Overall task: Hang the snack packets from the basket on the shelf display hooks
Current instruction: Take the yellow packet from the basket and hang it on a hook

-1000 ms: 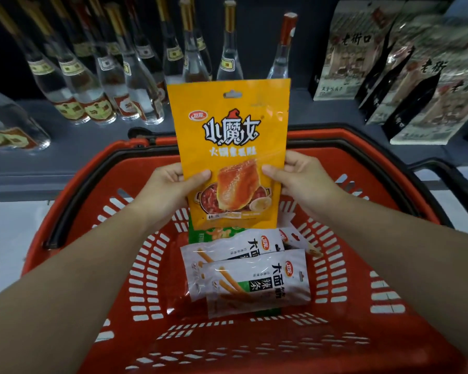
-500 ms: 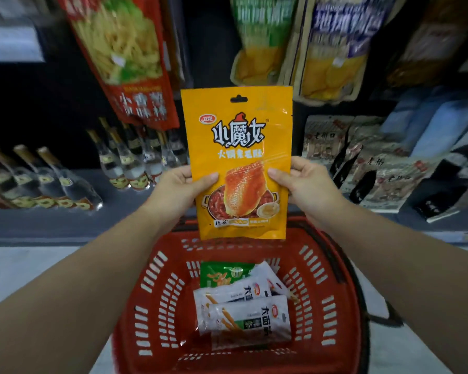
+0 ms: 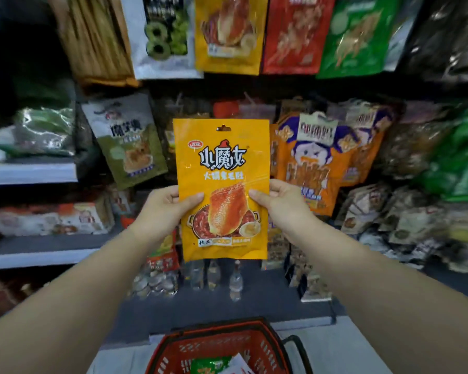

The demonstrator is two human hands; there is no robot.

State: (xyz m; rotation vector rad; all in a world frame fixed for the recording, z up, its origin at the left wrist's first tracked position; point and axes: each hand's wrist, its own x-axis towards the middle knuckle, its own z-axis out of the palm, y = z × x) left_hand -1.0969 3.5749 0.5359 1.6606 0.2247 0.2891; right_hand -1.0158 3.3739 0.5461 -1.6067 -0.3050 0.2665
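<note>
I hold an orange snack packet (image 3: pixel 222 168) upright in front of the shelf, its hang hole at the top. My left hand (image 3: pixel 164 211) pinches its left edge and my right hand (image 3: pixel 280 203) pinches its right edge. A matching orange packet (image 3: pixel 227 33) hangs in the row above. The red basket (image 3: pixel 173 352) sits low at the bottom edge, with a green packet (image 3: pixel 208 367) and a white packet (image 3: pixel 239 365) partly visible inside.
Hanging packets fill the display: a red one (image 3: pixel 295 33), a green one (image 3: pixel 357 36), an orange cartoon packet (image 3: pixel 311 157) to the right, an olive packet (image 3: pixel 130 141) to the left. Bottles (image 3: pixel 235 279) stand on the low shelf. Left shelves (image 3: pixel 30 174) hold boxed goods.
Both hands have raised the orange packet from above the basket up to the level of the hanging rows. The view tilted upward, so the basket dropped to the bottom edge.
</note>
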